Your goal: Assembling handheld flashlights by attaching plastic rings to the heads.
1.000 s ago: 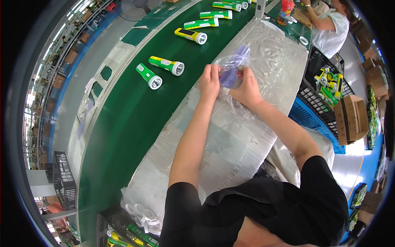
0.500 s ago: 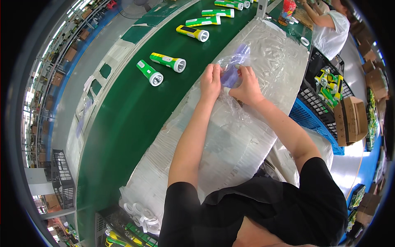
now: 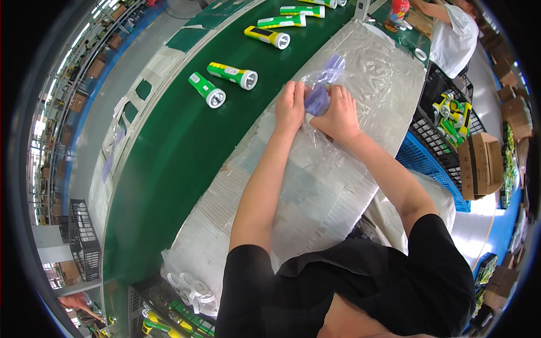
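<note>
On the plastic-covered worktop, my left hand [image 3: 290, 105] and my right hand [image 3: 340, 115] face each other, fingers bent and closed on thin plastic film. Between them lies crumpled translucent purple film [image 3: 317, 101], and clear wrinkled film spreads around their fingertips. My right thumb points toward my left hand. The exact grip is partly hidden by my fingers and the glare. A purple strip [image 3: 335, 63] extends beyond the hands. To the left, on the green belt, the nearest flashlights are a green one [image 3: 204, 87] and a green-yellow one [image 3: 230, 74].
More flashlights [image 3: 282, 21] lie farther along the green belt [image 3: 163, 152]. White tape rings [image 3: 194, 293] sit at the worktop's near left corner. At right are a black crate [image 3: 425, 121] of flashlights, a blue crate [image 3: 431, 166] and a cardboard box [image 3: 479, 166]. A person [image 3: 453, 45] works at far right.
My hands stay on the film with small finger movements; the purple film between them looks more bunched. The view has shifted slightly. The far-right person's arm has moved.
</note>
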{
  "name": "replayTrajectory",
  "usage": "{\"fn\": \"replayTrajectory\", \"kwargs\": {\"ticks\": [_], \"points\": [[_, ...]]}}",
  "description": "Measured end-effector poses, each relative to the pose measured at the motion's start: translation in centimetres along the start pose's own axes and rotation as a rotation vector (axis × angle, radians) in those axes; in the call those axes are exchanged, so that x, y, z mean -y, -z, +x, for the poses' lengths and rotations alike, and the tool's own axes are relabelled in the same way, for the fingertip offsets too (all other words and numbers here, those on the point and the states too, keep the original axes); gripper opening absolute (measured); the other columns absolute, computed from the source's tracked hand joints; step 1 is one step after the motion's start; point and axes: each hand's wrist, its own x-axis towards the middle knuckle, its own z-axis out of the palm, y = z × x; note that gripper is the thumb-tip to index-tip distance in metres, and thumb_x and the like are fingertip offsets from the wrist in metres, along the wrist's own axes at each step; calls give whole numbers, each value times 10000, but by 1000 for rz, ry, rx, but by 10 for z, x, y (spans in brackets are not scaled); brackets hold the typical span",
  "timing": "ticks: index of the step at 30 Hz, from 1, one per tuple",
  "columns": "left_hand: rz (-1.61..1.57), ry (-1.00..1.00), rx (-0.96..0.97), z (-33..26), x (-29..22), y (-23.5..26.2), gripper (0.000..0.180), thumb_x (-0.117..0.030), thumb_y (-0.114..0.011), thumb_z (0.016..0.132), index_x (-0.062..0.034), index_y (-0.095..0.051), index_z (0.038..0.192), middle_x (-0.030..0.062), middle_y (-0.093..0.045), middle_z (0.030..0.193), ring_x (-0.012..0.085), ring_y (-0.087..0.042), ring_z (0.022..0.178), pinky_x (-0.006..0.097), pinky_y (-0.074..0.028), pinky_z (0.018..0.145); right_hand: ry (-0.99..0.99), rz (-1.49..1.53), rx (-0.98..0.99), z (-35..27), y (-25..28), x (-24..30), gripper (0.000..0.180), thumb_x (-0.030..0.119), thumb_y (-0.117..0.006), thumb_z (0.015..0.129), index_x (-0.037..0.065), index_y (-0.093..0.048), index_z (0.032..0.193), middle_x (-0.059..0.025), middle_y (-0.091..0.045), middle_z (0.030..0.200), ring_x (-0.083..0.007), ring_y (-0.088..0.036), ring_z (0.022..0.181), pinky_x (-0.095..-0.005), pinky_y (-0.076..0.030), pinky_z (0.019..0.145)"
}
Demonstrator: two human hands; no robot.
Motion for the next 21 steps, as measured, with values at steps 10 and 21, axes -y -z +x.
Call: {"fn": "replayTrajectory", "kwargs": {"ticks": [10,21], "points": [[99,-65,-226,13,30,-19,282,-293,-504,1000,-45,-551,875,144,-660,728,326,-661,668,421,-505,616,17,218,-79,1,6,-12,676,193,-774,621,-50,-553,1212,-191,-605,1121,-311,-598,1069,-386,-477,921],[859,-116,1,-5,3,-13,173,-259,-485,990,-90,-505,957,138,-654,738,360,-647,671,483,-472,546,58,318,-80,-7,4,-40,798,233,-867,617,-35,-499,1273,-145,-598,1118,-234,-590,1045,-348,-462,940]]}}
